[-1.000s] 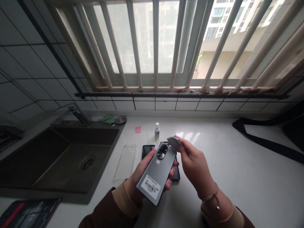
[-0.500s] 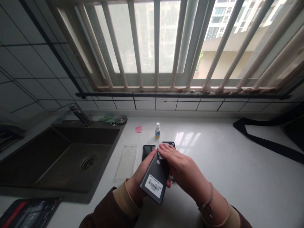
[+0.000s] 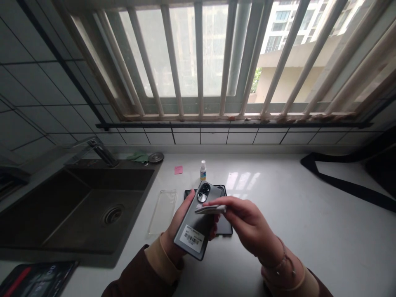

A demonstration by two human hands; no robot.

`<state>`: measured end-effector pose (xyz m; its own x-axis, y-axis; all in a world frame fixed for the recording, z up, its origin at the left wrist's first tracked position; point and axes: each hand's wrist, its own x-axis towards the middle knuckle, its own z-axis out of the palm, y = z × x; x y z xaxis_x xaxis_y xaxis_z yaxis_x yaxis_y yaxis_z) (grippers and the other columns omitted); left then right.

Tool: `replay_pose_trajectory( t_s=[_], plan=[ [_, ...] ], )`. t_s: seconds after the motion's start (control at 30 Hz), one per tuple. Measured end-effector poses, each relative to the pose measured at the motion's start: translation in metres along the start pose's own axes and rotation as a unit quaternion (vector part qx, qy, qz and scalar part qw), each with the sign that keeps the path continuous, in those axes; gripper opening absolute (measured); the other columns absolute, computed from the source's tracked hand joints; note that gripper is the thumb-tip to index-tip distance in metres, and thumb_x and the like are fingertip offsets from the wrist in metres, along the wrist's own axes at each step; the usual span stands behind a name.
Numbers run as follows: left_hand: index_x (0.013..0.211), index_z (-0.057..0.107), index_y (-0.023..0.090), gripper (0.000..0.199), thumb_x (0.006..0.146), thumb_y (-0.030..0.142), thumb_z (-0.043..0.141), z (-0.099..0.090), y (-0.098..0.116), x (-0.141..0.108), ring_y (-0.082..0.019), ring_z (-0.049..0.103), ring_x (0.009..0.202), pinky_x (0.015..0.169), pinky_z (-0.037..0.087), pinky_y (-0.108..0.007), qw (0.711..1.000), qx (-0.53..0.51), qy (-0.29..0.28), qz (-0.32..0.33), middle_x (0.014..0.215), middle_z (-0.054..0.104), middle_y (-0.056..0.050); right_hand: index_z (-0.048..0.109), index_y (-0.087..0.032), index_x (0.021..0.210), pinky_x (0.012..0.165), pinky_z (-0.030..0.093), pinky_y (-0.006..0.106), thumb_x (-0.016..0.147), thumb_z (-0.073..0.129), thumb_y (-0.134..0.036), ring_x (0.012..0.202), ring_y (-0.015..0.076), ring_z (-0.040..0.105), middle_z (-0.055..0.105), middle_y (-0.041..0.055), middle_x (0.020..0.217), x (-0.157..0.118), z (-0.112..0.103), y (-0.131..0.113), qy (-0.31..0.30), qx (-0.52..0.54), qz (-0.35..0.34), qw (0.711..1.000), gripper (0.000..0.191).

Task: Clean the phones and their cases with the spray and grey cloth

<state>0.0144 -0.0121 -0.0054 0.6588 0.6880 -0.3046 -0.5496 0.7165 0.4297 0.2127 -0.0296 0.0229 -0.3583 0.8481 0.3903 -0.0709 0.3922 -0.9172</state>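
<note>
A grey phone (image 3: 203, 220) lies tilted in my left hand (image 3: 177, 222), its back facing me. It has an oval camera block at the top and a white barcode label near the bottom. My right hand (image 3: 247, 220) pinches a folded pale cloth (image 3: 212, 209) just over the phone's back, below the camera block. Whether the cloth touches the phone I cannot tell. Behind the phone, a dark phone case (image 3: 228, 228) and another dark flat object (image 3: 187, 193) rest on the counter, both partly hidden. A clear phone case (image 3: 162, 212) lies to the left.
A small white spray bottle (image 3: 203, 171) stands behind the phone, with a pink sticky note (image 3: 178, 170) to its left. The sink (image 3: 123, 235) is at left, with a green cloth (image 3: 138, 157) and a metal drain lid (image 3: 156, 157) behind it. A black strap (image 3: 312, 165) lies at right.
My right hand has lifted from the phone's top and drawn back with the cloth, uncovering the camera block. The view has shifted slightly, and my left hand still holds the phone.
</note>
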Motion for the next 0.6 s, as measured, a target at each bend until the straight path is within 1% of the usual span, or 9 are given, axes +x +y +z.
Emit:
replay_pose_trajectory(
  t_s=[0.03,0.07,0.13,0.23,0.3,0.37,0.43,0.5,0.6],
  plan=[
    [0.107,0.074,0.007,0.076,0.099,0.076,0.042,-0.001,0.0,0.0,-0.026,0.074,0.065,0.06,0.055,-0.033,1.0,0.011,-0.021,0.006,0.087,0.075,-0.016,0.076,-0.027,0.124,0.088,0.067,0.04,0.107,0.057,-0.033,0.098,0.0243,0.08,0.082,0.0079,0.116,0.001,-0.001,0.001,0.039,0.049,0.029,0.998,0.026],
    [0.111,0.074,0.007,0.078,0.099,0.077,0.041,-0.001,0.0,0.0,-0.026,0.074,0.065,0.059,0.055,-0.033,0.999,0.017,-0.043,0.009,0.089,0.075,-0.016,0.076,-0.025,0.122,0.086,0.067,0.042,0.106,0.06,-0.037,0.098,0.0257,0.08,0.082,0.0091,0.116,0.003,-0.003,0.002,0.082,0.095,0.054,0.991,0.026],
    [0.121,0.071,0.004,0.085,0.098,0.079,0.04,-0.001,0.0,0.0,-0.025,0.074,0.064,0.058,0.054,-0.032,0.997,0.02,-0.073,0.009,0.092,0.074,-0.015,0.076,-0.023,0.121,0.09,0.066,0.046,0.103,0.063,-0.04,0.103,0.0282,0.078,0.081,0.0112,0.117,0.007,-0.006,0.007,0.171,0.162,0.09,0.968,0.028],
    [0.133,0.066,-0.003,0.093,0.098,0.079,0.039,0.001,0.002,-0.001,-0.024,0.074,0.066,0.058,0.053,-0.031,0.997,0.011,-0.081,0.002,0.093,0.073,-0.015,0.075,-0.02,0.12,0.098,0.064,0.048,0.098,0.068,-0.04,0.112,0.0293,0.076,0.079,0.0127,0.121,0.013,-0.011,0.015,0.285,0.184,0.127,0.932,0.03],
    [0.137,0.063,-0.005,0.095,0.1,0.078,0.036,0.002,0.002,-0.002,-0.024,0.074,0.067,0.058,0.054,-0.032,0.997,0.009,-0.075,0.005,0.094,0.072,-0.016,0.074,-0.019,0.119,0.101,0.062,0.047,0.096,0.07,-0.04,0.114,0.0283,0.075,0.079,0.0125,0.123,0.016,-0.014,0.021,0.325,0.176,0.149,0.917,0.031],
    [0.138,0.062,-0.006,0.096,0.101,0.078,0.032,0.004,0.001,-0.002,-0.024,0.074,0.067,0.059,0.055,-0.032,0.998,0.009,-0.064,0.009,0.094,0.072,-0.015,0.074,-0.019,0.118,0.1,0.063,0.044,0.095,0.071,-0.041,0.113,0.0271,0.076,0.079,0.0121,0.122,0.017,-0.015,0.025,0.34,0.171,0.168,0.909,0.032],
    [0.138,0.063,-0.006,0.096,0.102,0.077,0.03,0.006,0.001,-0.002,-0.024,0.074,0.067,0.059,0.055,-0.033,0.999,0.007,-0.05,0.01,0.094,0.071,-0.015,0.073,-0.019,0.118,0.097,0.063,0.042,0.094,0.072,-0.042,0.111,0.0264,0.076,0.079,0.0121,0.121,0.017,-0.015,0.028,0.338,0.168,0.179,0.909,0.034],
    [0.137,0.063,-0.005,0.094,0.102,0.076,0.03,0.008,0.0,-0.002,-0.024,0.073,0.067,0.059,0.055,-0.033,0.999,0.004,-0.036,0.014,0.094,0.072,-0.015,0.072,-0.018,0.12,0.094,0.064,0.041,0.094,0.073,-0.045,0.109,0.0266,0.076,0.079,0.013,0.12,0.017,-0.014,0.028,0.318,0.161,0.189,0.915,0.037],
    [0.135,0.065,-0.004,0.092,0.102,0.075,0.031,0.009,0.0,-0.002,-0.024,0.073,0.068,0.06,0.055,-0.034,0.999,0.009,-0.024,0.027,0.094,0.072,-0.015,0.072,-0.017,0.121,0.092,0.065,0.042,0.094,0.073,-0.051,0.106,0.028,0.077,0.079,0.0154,0.119,0.016,-0.013,0.027,0.267,0.153,0.199,0.931,0.043]
  ],
)
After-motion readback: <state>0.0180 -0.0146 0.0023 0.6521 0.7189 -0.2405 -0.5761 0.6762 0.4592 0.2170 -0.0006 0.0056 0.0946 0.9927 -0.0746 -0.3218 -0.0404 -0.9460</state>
